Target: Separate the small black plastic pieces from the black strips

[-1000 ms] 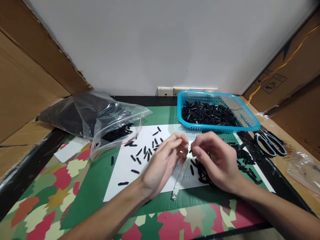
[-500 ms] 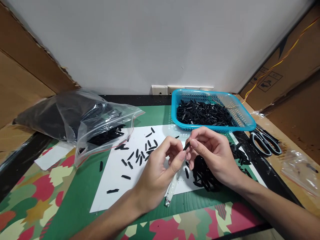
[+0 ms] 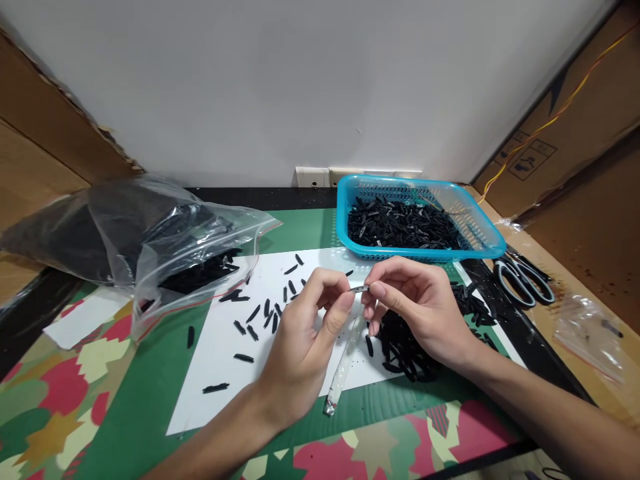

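The work surface is a mat (image 3: 150, 393) printed in green, red and cream leaf shapes, edged in black, with a sheet of white paper (image 3: 220, 353) laid across its middle. A plain pale wall rises behind it, a white socket strip (image 3: 320, 176) at its foot, and brown cardboard panels lean in on both sides.

Both hands meet above the paper. The left hand (image 3: 305, 340) and the right hand (image 3: 420, 313) pinch between thumb and forefinger the two ends of a small, thin, greyish strip (image 3: 359, 289), fingertips closed on it and nearly touching each other. Just under the fingers a narrow clear plastic sleeve (image 3: 343, 367) lies slanting toward the mat's near edge.

Left of the fingers short black pieces (image 3: 260, 313) are scattered on the paper (slim, matte, like little sticks); beneath the right palm is a denser black heap (image 3: 405, 347). Beyond the fingers stands a turquoise mesh basket (image 3: 490, 237) filled with the same bits. Far left sags a crinkled clear zip bag (image 3: 150, 233), dark with more. Right of the basket lie grey-handled scissors (image 3: 523, 283) and a small clear bag (image 3: 585, 327).
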A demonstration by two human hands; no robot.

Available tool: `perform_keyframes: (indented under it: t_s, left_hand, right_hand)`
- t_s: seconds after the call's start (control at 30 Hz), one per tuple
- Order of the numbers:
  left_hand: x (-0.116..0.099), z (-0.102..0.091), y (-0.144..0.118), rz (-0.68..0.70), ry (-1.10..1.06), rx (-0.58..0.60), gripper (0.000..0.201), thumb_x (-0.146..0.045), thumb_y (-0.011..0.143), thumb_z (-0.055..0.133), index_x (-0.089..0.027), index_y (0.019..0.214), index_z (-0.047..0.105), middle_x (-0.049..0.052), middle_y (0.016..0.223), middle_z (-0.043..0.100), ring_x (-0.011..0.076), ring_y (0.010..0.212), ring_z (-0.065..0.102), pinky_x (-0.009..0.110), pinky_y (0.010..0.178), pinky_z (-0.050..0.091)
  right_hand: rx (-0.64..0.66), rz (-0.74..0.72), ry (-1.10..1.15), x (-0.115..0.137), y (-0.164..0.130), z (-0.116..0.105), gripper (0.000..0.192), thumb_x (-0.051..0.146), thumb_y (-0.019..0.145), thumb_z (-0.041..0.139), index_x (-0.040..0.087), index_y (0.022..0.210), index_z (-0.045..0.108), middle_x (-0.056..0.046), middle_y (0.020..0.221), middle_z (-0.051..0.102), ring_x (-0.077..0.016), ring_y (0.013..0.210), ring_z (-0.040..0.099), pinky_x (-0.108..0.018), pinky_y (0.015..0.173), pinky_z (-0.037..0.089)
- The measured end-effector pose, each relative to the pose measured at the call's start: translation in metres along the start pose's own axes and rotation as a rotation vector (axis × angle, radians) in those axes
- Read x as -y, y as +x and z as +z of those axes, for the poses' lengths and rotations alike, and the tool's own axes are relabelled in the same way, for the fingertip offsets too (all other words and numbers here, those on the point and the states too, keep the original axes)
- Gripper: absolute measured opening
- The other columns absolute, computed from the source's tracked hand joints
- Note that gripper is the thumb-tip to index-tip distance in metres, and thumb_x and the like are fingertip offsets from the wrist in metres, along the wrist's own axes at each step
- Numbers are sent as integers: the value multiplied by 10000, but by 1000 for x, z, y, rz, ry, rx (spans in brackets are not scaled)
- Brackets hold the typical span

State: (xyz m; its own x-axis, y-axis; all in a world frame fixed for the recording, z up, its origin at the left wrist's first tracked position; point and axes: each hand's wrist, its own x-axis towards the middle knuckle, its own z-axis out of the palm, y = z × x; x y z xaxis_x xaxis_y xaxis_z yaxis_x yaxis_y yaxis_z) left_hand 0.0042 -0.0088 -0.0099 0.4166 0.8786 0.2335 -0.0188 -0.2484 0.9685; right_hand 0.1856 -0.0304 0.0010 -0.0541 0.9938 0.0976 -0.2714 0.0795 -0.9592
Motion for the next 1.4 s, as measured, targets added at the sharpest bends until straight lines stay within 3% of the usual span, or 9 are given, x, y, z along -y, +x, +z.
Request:
perform_keyframes:
  t_s: [0.67,1.0,1.4]
  left_hand:
    - [5,2,-5,-75,-82,51,187,-388,1118,477,-261,1008,559,-31,860,431,127,699,424,325,654,334]
    - [-2,3,-3,-56,-9,74,265,-378,1121,481,-236,923,585,-48,790,484,111,701,437,277,677,358]
    - [4,2,-3,-76,7,61,266,-393,1116,484,-231,930,583,-41,813,504,114,737,455,261,696,380]
  right_hand:
    - [-3,-72,-126,-7,-4,-4,279,429,951,775,172,889,685,15,680,665,-96,518,606,-214,496,515]
    - [50,-76,-177,-9,-6,-6,260,385,1040,666,189,873,634,40,658,619,-86,542,538,-222,551,439]
    - [54,-59,-167,-8,-7,-6,286,385,1055,634,189,848,615,37,647,600,-94,524,528,-232,537,441]
